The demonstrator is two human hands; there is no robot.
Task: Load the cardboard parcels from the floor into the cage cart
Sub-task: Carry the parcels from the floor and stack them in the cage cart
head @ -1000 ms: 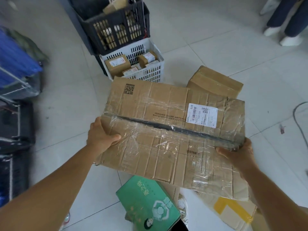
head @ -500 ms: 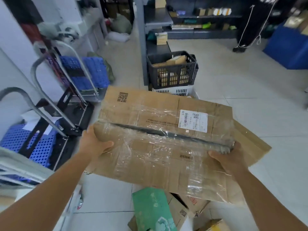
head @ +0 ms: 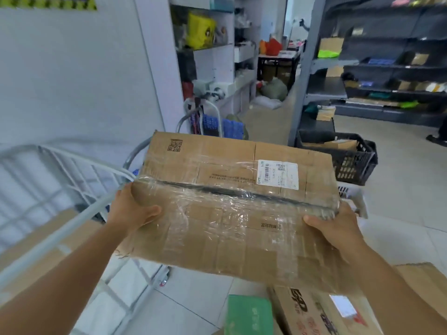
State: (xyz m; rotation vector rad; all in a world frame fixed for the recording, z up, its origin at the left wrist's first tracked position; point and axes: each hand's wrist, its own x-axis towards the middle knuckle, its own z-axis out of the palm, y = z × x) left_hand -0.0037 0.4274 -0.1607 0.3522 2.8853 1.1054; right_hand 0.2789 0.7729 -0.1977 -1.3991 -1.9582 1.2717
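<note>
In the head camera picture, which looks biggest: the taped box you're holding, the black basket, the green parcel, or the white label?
Largest to smallest, as they look:
1. Taped cardboard box, though it's nearest the camera.
2. Black basket, farther away.
3. Green parcel, partly cut off, so its place against the basket is unsure.
4. White label.

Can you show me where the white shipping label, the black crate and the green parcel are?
white shipping label (head: 278, 174), head view, its middle, on the held cardboard parcel.
black crate (head: 350, 165), head view, its latticed front wall.
green parcel (head: 249, 315), head view, its top face.
</note>
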